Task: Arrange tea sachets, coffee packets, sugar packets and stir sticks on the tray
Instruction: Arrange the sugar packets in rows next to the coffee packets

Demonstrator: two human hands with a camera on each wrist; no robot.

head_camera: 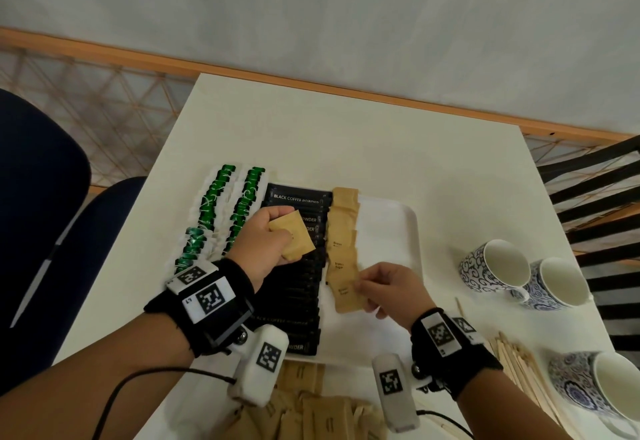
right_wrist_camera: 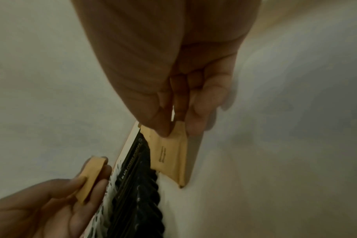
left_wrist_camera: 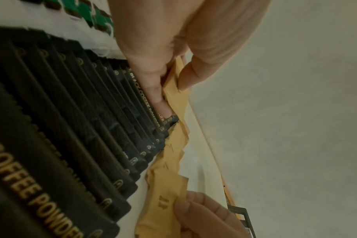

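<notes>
While the left hand [head_camera: 263, 242] gripped a small stack of sugar packets [head_camera: 292, 240], the right hand [head_camera: 388, 289] pinched the nearest packet [head_camera: 346, 296] of the brown row. That row lay on the white tray [head_camera: 391, 228], at three o'clock of the black coffee packets [head_camera: 298, 287].

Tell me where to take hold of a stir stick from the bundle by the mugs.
Pinch a stir stick at its far tip, coming from above on the tray side. The sticks lie flat and fanned, far ends free; mugs crowd the right.

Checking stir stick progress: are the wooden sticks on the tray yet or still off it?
Off. The stir sticks lie loose on the table, right of the tray, beside the patterned cups.
</notes>
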